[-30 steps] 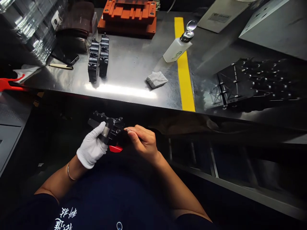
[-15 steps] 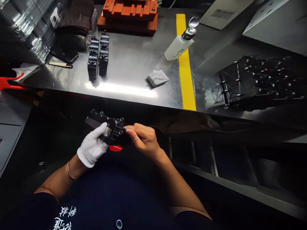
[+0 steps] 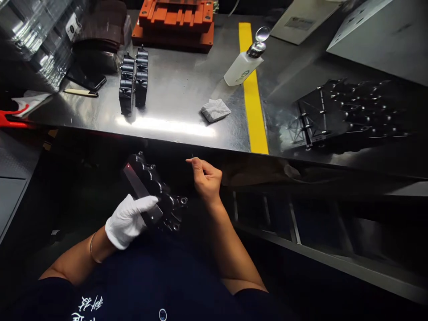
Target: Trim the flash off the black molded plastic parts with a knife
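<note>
Left hand [image 3: 129,219], gloved, grasping my black moulded part [image 3: 152,192] below bench [image 3: 174,102] edge. Right hand [image 3: 206,178] just right of part, apart from it, fingertips pinching tiny dark sliver.

Steel bench [image 3: 180,96] (cloth [image 3: 216,109], bottle [image 3: 241,67], black parts [image 3: 133,81])

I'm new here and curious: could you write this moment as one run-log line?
left hand: gloved, grips black part | right hand: bare, pinches something thin, apart from part | steel bench: white bottle, crumpled wipe
</note>
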Demonstrator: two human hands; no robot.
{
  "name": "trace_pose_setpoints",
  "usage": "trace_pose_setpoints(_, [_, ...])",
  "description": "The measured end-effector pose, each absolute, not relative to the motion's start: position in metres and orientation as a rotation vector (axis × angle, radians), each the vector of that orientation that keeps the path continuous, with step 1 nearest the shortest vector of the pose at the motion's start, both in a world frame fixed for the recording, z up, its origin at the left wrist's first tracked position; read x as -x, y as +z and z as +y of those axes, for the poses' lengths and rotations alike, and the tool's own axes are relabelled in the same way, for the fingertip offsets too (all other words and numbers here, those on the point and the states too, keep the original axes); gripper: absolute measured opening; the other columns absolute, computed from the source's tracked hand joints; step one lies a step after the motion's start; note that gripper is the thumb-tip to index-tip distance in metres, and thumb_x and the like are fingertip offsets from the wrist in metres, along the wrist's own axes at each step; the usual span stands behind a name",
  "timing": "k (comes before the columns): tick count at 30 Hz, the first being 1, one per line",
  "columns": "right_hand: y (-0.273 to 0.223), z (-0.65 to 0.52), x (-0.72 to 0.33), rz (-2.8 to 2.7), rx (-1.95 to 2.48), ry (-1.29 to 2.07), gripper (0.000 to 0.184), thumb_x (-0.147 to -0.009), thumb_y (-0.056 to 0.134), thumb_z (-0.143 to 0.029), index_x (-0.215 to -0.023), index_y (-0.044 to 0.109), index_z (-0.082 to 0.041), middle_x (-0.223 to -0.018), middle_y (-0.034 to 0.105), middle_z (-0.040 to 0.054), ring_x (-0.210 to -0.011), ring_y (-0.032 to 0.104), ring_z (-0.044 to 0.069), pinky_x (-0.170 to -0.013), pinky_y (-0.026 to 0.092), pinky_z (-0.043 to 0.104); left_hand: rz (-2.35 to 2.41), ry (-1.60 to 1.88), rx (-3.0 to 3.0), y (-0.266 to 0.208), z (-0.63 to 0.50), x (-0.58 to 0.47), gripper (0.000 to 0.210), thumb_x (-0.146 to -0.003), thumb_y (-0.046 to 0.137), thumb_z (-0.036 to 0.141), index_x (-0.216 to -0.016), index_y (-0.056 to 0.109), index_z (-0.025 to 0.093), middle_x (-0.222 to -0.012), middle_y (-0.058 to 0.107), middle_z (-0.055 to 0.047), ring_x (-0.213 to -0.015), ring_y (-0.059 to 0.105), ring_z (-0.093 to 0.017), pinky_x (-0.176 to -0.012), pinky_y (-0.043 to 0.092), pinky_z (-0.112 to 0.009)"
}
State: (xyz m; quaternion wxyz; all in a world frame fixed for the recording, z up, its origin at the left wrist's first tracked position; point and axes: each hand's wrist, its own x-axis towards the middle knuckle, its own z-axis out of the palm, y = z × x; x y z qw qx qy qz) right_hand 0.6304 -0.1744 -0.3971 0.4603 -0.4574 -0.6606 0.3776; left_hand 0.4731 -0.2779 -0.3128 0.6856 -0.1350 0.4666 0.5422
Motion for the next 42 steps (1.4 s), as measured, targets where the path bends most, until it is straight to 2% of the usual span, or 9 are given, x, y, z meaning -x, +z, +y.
trace_pose_setpoints(6, [-0.371,-0.199,-0.634,-1.823,0.833,1.157,0.027,-0.092,0.051,-0.031,-0.082,0.073,-0.018,-0.062,0.064,0.0014,-0.054,0.057,0.011,-0.052,0.046,0.024,1.106,1.307,0.460,-0.316,-0.262,-0.459,0.028,-0.088,0.045,0.004,-0.073,0.067,0.011,-0.071,0.072,-0.002,-0.063,0.069,-0.008,-0.069,0.057,-0.016])
trace_pose_setpoints(10, [-0.361,-0.207,-0.629,-1.818,0.748,1.168,0.024,-0.092,0.051,-0.025,-0.083,0.072,-0.017,-0.062,0.063,0.0008,-0.053,0.053,0.010,-0.050,0.042,0.023,1.147,1.358,0.231,-0.324,-0.265,-0.462,0.015,-0.082,0.058,0.007,-0.091,0.069,0.013,-0.076,0.073,-0.001,-0.074,0.071,-0.012,-0.078,0.058,-0.021])
trace_pose_setpoints(14, [-0.356,-0.205,-0.628,-1.847,0.727,1.279,0.026,-0.092,0.051,-0.023,-0.074,0.069,-0.016,-0.058,0.057,-0.0005,-0.051,0.049,0.008,-0.048,0.039,0.021,1.290,1.556,-0.188,-0.331,-0.273,-0.469,0.040,-0.070,0.074,0.012,-0.107,0.067,0.025,-0.095,0.075,0.000,-0.100,0.068,-0.018,-0.092,0.053,-0.027])
trace_pose_setpoints(23, [-0.353,-0.200,-0.632,-1.894,0.745,1.475,0.039,-0.093,0.049,-0.032,-0.059,0.060,-0.015,-0.053,0.048,-0.0014,-0.049,0.043,0.008,-0.047,0.036,0.022,1.478,1.528,-0.395,-0.334,-0.275,-0.467,0.049,-0.061,0.082,0.020,-0.107,0.068,0.025,-0.098,0.074,0.000,-0.113,0.062,-0.020,-0.101,0.046,-0.028])
trace_pose_setpoints(29, [-0.358,-0.195,-0.629,-1.873,0.856,1.479,0.037,-0.091,0.050,-0.038,-0.067,0.067,-0.015,-0.060,0.061,0.0016,-0.054,0.054,0.011,-0.049,0.041,0.022,1.515,1.520,-0.423,-0.340,-0.278,-0.465,0.051,-0.059,0.082,0.018,-0.107,0.067,0.024,-0.101,0.073,-0.002,-0.112,0.062,-0.020,-0.099,0.047,-0.030])
trace_pose_setpoints(33, [-0.366,-0.195,-0.626,-1.961,0.948,1.136,0.027,-0.090,0.054,-0.034,-0.077,0.071,-0.017,-0.065,0.066,0.0033,-0.057,0.058,0.012,-0.053,0.044,0.024,1.511,1.539,-0.462,-0.342,-0.279,-0.466,0.047,-0.061,0.082,0.020,-0.105,0.068,0.025,-0.097,0.074,0.001,-0.111,0.062,-0.017,-0.100,0.045,-0.026])
trace_pose_setpoints(37, [-0.374,-0.194,-0.628,-1.835,1.136,0.634,0.019,-0.087,0.060,-0.034,-0.094,0.066,-0.018,-0.068,0.064,0.0027,-0.054,0.053,0.012,-0.056,0.044,0.026,1.410,1.495,-0.315,-0.335,-0.276,-0.470,0.025,-0.065,0.081,0.024,-0.088,0.071,0.021,-0.087,0.074,0.000,-0.093,0.068,-0.017,-0.087,0.054,-0.026])
trace_pose_setpoints(40, [-0.373,-0.192,-0.633,-1.919,1.053,0.767,0.014,-0.089,0.056,-0.032,-0.093,0.062,-0.020,-0.068,0.062,0.0002,-0.053,0.052,0.011,-0.053,0.044,0.024,1.402,1.403,-0.148,-0.330,-0.274,-0.471,0.021,-0.064,0.081,0.028,-0.077,0.070,0.016,-0.078,0.073,-0.001,-0.075,0.070,-0.019,-0.062,0.059,-0.027])
trace_pose_setpoints(42, [-0.370,-0.192,-0.636,-2.064,0.869,0.874,0.015,-0.092,0.051,-0.028,-0.088,0.062,-0.020,-0.068,0.063,0.0011,-0.057,0.056,0.012,-0.056,0.045,0.024,1.432,1.359,-0.107,-0.330,-0.273,-0.469,0.023,-0.063,0.081,0.030,-0.076,0.070,0.015,-0.078,0.073,-0.002,-0.073,0.070,-0.021,-0.056,0.059,-0.029])
